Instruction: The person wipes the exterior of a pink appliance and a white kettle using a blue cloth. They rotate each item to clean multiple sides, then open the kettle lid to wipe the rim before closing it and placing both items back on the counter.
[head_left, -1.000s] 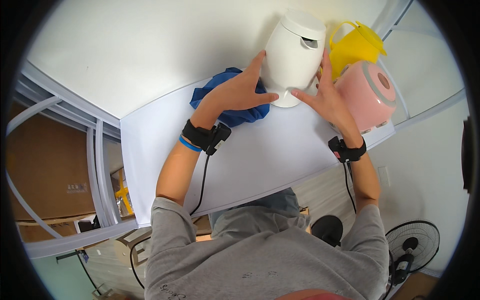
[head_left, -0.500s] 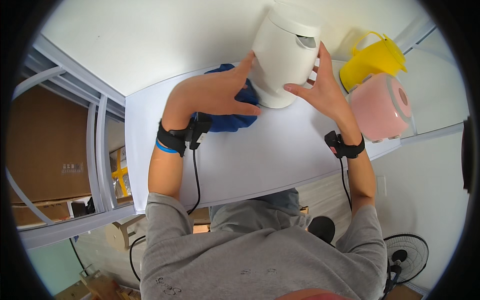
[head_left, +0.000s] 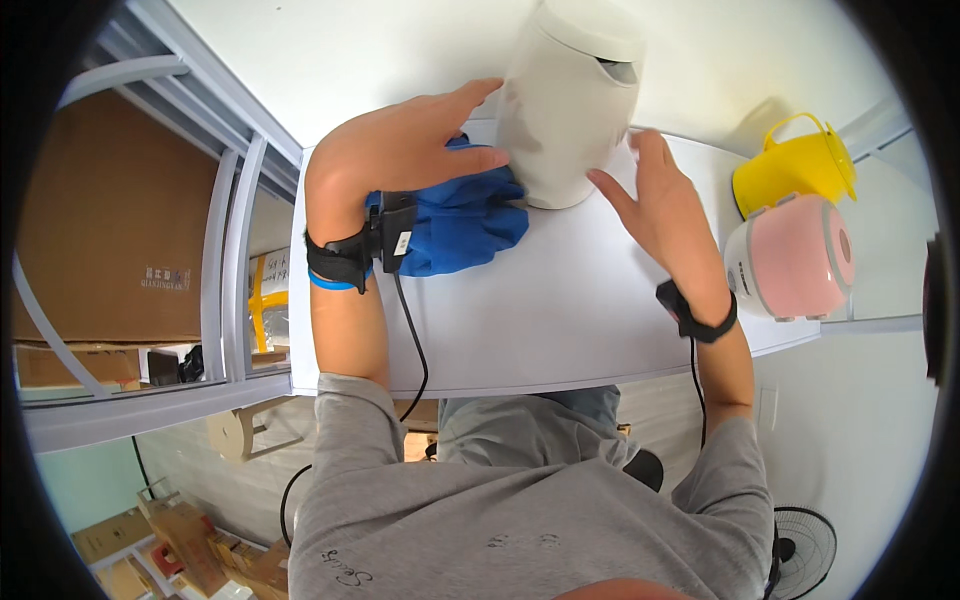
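A white electric kettle point(head_left: 570, 110) with a lid and a spout stands upright at the back of the white table. My left hand point(head_left: 405, 140) is open at its left side, thumb and fingers apart. Its fingertips are close to the kettle wall, and I cannot tell whether they touch. On the right, my right hand point(head_left: 660, 205) is also open, with its thumb near the kettle's lower side and a gap between them. Beneath my left hand lies a crumpled blue cloth point(head_left: 465, 225), partly covered by the hand and wrist strap.
To the right stand a yellow jug point(head_left: 790, 175) and a pink-and-white lunch box or small cooker point(head_left: 800, 255). A white wall rises behind the table point(head_left: 560, 320). A metal-framed shelf with a cardboard box point(head_left: 110, 220) borders the left. Cables hang from both wrist straps.
My right hand has come off the kettle, lower and to the right. My left hand has drawn slightly left, uncovering more blue cloth. The whole view has shifted a little.
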